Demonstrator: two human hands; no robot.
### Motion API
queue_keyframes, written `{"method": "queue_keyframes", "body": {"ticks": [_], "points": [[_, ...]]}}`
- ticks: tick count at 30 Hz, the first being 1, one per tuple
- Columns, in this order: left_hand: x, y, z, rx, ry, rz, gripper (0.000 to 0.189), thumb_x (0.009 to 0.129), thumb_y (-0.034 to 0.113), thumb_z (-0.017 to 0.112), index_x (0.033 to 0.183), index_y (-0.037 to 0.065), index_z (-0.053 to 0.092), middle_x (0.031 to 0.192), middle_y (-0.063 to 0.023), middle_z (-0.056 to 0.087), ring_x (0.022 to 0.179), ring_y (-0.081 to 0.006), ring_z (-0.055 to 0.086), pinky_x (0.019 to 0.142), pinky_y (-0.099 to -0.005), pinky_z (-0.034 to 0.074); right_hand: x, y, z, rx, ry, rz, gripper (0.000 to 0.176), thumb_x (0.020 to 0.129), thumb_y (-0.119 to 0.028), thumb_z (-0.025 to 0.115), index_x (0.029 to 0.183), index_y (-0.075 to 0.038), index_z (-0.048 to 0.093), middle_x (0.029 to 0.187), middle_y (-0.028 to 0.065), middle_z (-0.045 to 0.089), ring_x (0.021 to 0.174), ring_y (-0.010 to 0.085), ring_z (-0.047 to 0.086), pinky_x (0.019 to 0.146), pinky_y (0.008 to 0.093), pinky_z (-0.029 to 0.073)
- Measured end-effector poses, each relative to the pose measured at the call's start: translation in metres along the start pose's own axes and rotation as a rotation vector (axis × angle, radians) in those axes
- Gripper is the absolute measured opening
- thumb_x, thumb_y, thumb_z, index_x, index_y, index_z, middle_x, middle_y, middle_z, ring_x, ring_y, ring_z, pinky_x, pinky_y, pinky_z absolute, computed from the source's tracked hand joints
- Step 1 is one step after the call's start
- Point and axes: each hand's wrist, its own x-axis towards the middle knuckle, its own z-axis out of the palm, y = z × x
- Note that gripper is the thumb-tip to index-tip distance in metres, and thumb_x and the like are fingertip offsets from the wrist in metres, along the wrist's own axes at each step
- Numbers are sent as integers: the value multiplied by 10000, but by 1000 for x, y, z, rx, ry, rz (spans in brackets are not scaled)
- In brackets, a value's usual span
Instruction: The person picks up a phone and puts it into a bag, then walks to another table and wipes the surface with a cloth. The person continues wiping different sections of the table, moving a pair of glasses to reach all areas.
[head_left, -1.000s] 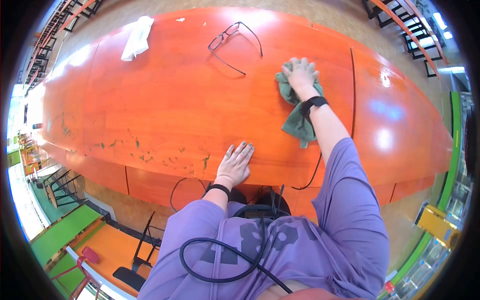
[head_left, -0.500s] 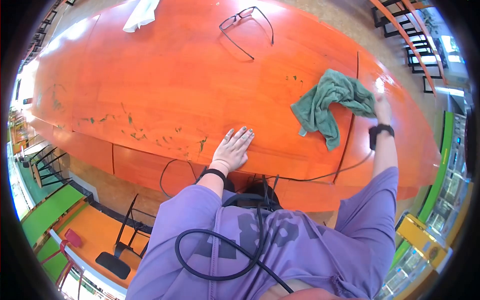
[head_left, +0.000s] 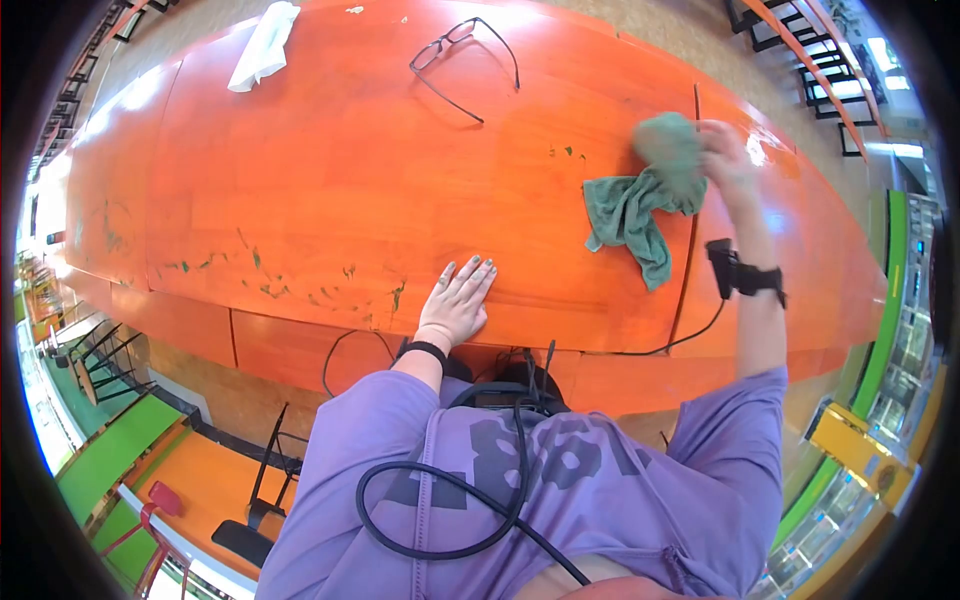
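A crumpled green towel [head_left: 632,212] lies on the right part of the orange table [head_left: 330,150]. My right hand [head_left: 728,165] grips the towel's far right end, which is bunched up and smeared by motion. A black strap with a small box is around my right wrist. My left hand [head_left: 457,300] rests flat near the table's front edge, fingers stretched out, holding nothing. Green smears [head_left: 255,258] mark the wood left of it, and a few green specks [head_left: 568,152] lie to the left of the towel.
Black-framed glasses [head_left: 460,45] lie at the far side, with a white tissue [head_left: 265,45] to their left. A dark cable [head_left: 660,350] runs along the front edge to my right wrist. A chair [head_left: 245,540] stands at lower left.
My right hand has moved forward and to the left, drawing the towel's right end up into a bunch. My left hand stays flat on the table. The view has shifted slightly.
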Motion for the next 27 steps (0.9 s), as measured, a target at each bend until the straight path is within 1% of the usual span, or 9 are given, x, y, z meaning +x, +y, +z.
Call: {"method": "queue_keyframes", "body": {"ticks": [1, 3, 5, 8, 11, 17, 20, 23, 27], "points": [[0, 0, 0, -2, -1, -1, 589, 781, 215, 483, 1357, 128, 396, 1442, 5, 334, 1364, -161, 242, 1131, -419, 142, 6, 14, 16, -196, -169, 32, 400, 794, -97, 552, 1186, -70, 477, 973, 40, 596, 866, 142, 584, 713, 306, 497], [0, 0, 0, -7, -3, -7, 588, 784, 217, 482, 1358, 128, 394, 1444, 4, 331, 1364, -161, 240, 1130, -420, 144, 15, 44, 53, -601, -333, 59, 378, 795, -111, 590, 1159, -84, 496, 944, 57, 594, 845, 178, 588, 719, 322, 490], [1, 1, 0, -16, -8, -10, 584, 786, 216, 481, 1357, 128, 394, 1444, 4, 332, 1364, -161, 241, 1130, -420, 147, 18, 60, 83, -944, -271, -234, 288, 810, -174, 622, 1067, -83, 529, 913, 86, 583, 846, 244, 592, 725, 353, 489], [1, 1, 1, -15, -16, -16, 580, 787, 212, 481, 1355, 130, 398, 1444, 5, 332, 1363, -161, 244, 1128, -421, 152, 26, 75, 113, -964, -43, -310, 243, 809, -244, 644, 972, -89, 549, 908, 112, 575, 869, 305, 580, 731, 390, 485], [2, 0, -3, 18, -73, -26, 594, 801, 228, 469, 1379, 141, 365, 1461, 18, 301, 1373, -151, 218, 1133, -414, 139, 37, 80, 121, -1110, -88, -156, 251, 807, -281, 645, 937, -88, 552, 936, 121, 574, 906, 320, 576, 739, 415, 480], [2, -1, -2, 40, -63, -29, 586, 804, 231, 467, 1376, 146, 372, 1460, 24, 304, 1371, -143, 220, 1134, -408, 136, 56, 114, 108, -1003, -145, -39, 313, 750, -308, 710, 882, -67, 559, 850, 164, 614, 842, 345, 593, 722, 426, 470], [0, 1, 0, 11, -44, -20, 591, 789, 221, 485, 1366, 137, 386, 1455, 11, 313, 1368, -156, 230, 1129, -417, 151, 60, 124, 105, -908, -154, -10, 348, 715, -255, 751, 863, -52, 509, 649, 122, 560, 624, 288, 552, 590, 375, 444], [1, 0, 0, 0, -31, -17, 597, 782, 218, 492, 1364, 134, 387, 1454, 4, 314, 1367, -162, 234, 1128, -422, 157, 47, 123, 103, -906, -248, 12, 346, 722, -269, 735, 890, -57, 521, 764, 192, 613, 775, 381, 592, 670, 427, 462], [1, 2, -5, 21, -103, -30, 598, 810, 233, 465, 1390, 146, 347, 1467, 23, 290, 1375, -142, 211, 1135, -408, 138, 11, 120, 106, -899, -265, -42, 311, 743, -241, 715, 889, -69, 502, 742, 178, 604, 761, 380, 583, 646, 447, 443]]}}
